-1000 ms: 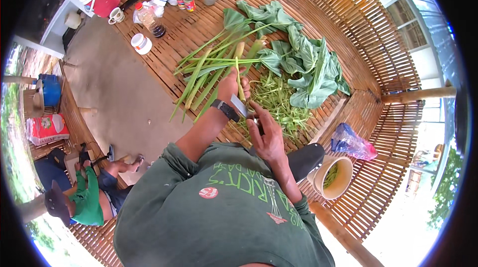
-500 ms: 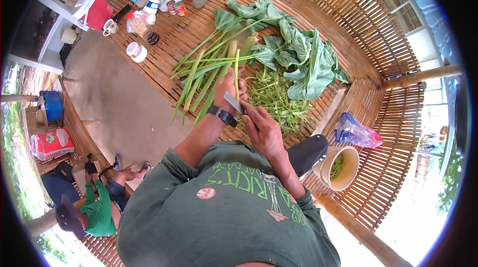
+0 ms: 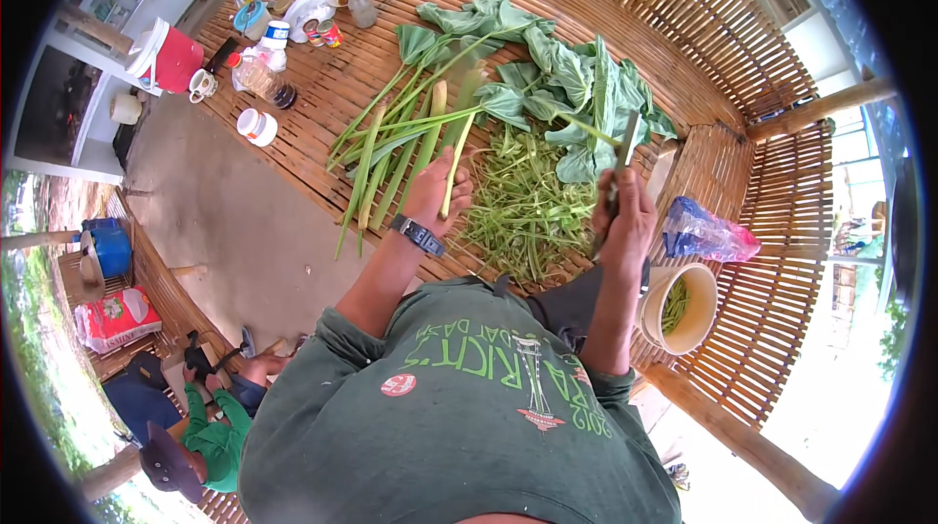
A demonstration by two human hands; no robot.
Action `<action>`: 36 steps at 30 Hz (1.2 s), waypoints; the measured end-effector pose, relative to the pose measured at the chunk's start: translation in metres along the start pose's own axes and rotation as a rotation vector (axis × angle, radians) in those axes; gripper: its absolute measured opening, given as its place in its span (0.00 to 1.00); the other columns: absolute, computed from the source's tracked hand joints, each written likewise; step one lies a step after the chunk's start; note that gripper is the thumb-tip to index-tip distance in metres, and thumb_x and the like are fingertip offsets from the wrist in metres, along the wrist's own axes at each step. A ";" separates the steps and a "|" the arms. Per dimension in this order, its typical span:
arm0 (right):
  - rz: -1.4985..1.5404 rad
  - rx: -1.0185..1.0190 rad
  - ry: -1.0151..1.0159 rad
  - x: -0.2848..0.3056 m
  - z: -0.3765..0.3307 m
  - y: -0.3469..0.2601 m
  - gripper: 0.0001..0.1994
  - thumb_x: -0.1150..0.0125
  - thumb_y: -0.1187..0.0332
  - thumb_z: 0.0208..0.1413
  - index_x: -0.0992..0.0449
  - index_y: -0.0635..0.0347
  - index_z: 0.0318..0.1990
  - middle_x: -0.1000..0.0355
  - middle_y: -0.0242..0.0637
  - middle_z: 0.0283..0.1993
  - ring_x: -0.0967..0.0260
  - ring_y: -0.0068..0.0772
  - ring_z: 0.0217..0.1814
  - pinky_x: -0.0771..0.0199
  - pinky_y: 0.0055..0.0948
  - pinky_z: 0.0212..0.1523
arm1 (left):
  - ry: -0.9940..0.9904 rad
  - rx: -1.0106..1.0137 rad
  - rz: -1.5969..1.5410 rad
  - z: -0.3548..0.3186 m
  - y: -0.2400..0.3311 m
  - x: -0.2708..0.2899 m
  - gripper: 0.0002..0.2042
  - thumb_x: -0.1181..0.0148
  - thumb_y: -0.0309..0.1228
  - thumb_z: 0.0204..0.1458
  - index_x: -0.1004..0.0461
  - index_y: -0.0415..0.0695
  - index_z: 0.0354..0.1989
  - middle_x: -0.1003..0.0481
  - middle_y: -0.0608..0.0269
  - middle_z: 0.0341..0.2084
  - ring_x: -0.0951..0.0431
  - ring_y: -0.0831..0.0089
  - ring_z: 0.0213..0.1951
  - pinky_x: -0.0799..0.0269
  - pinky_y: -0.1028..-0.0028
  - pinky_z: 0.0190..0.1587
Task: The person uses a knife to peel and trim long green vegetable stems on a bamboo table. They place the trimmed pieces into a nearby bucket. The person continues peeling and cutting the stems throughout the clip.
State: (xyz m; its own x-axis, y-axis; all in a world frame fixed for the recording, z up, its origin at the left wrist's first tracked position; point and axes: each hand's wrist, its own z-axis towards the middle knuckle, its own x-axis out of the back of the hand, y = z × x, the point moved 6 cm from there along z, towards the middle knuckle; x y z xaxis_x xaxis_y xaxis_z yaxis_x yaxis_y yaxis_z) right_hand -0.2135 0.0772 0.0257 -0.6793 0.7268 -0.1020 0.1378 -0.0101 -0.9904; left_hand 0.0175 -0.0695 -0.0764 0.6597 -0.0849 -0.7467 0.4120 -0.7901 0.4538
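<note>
My right hand (image 3: 625,221) is clamped on a knife (image 3: 619,167), blade pointing away; my left hand (image 3: 437,194) grips a long green stalk (image 3: 455,148) whose length runs away from me toward the leaf pile (image 3: 557,84) beyond.

Red cooler (image 3: 164,55) – white mugs (image 3: 256,125), blue barrel (image 3: 109,249)

raised bamboo-slat platform (image 3: 391,65) bearing long green stalks (image 3: 391,148), broad-leaved greens (image 3: 567,84), a heap of thin trimmed stems (image 3: 523,207), cans and jars (image 3: 283,36), a white cup (image 3: 257,125), a blue plastic bag (image 3: 705,234) and a pale bucket (image 3: 679,307).
</note>
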 end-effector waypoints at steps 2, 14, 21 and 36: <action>-0.076 0.014 0.029 0.023 0.006 0.004 0.20 0.46 0.53 0.75 0.18 0.63 0.53 0.35 0.25 0.22 0.45 0.12 0.19 0.45 0.17 0.21 | 0.044 0.010 -0.024 0.001 0.000 0.004 0.19 0.49 0.46 0.73 0.29 0.42 0.58 0.35 0.71 0.26 0.36 0.82 0.24 0.40 0.81 0.22; -0.682 0.176 -0.307 -0.027 -0.058 0.045 0.25 0.43 0.61 0.71 0.32 0.61 0.71 0.23 0.52 0.46 0.23 0.46 0.43 0.24 0.41 0.46 | 0.099 -0.067 0.079 0.026 -0.020 -0.019 0.15 0.51 0.38 0.74 0.28 0.42 0.57 0.29 0.65 0.27 0.30 0.75 0.25 0.36 0.76 0.20; -0.610 0.369 -0.540 -0.063 -0.079 0.024 0.26 0.41 0.63 0.68 0.34 0.56 0.72 0.24 0.48 0.47 0.21 0.53 0.39 0.20 0.45 0.40 | 0.138 -0.089 0.133 0.035 -0.031 -0.024 0.12 0.51 0.39 0.73 0.31 0.46 0.54 0.30 0.64 0.28 0.31 0.73 0.23 0.34 0.71 0.21; -0.338 0.178 -0.447 -0.051 -0.058 0.039 0.20 0.43 0.65 0.72 0.25 0.61 0.67 0.27 0.34 0.39 0.31 0.28 0.37 0.28 0.30 0.41 | 0.071 -0.059 0.237 0.023 -0.031 -0.038 0.17 0.47 0.39 0.72 0.30 0.44 0.62 0.32 0.68 0.26 0.34 0.78 0.22 0.35 0.78 0.20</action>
State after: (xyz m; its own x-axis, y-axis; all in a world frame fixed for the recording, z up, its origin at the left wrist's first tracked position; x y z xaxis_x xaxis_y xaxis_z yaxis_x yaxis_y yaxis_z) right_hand -0.1314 0.0798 -0.0024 -0.9079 0.3498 0.2309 -0.2359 0.0287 -0.9713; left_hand -0.0344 -0.0559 -0.0732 0.7840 -0.2186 -0.5810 0.2756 -0.7162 0.6412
